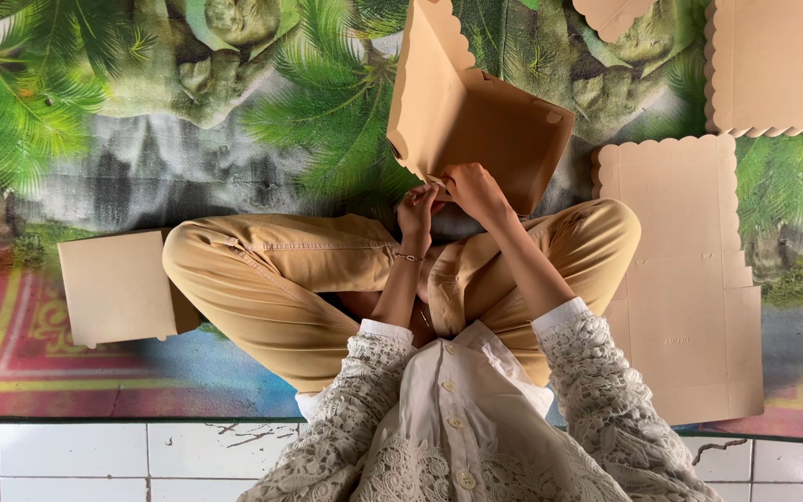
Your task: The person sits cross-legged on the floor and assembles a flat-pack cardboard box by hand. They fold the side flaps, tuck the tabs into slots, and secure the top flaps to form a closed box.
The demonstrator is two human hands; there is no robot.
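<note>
We hold the half-folded cardboard box (pixel 476 121) just ahead of our crossed legs — left hand (pixel 417 212) and right hand (pixel 474 191) both pinched on its near bottom edge, box rising away from us, the right slightly nearer the fold.

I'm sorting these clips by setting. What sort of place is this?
Probably a home floor used for hand assembly of boxes. The person sits cross-legged on a printed mat laid over white floor tiles, folding a brown cardboard box, with flat box blanks beside them.
</note>
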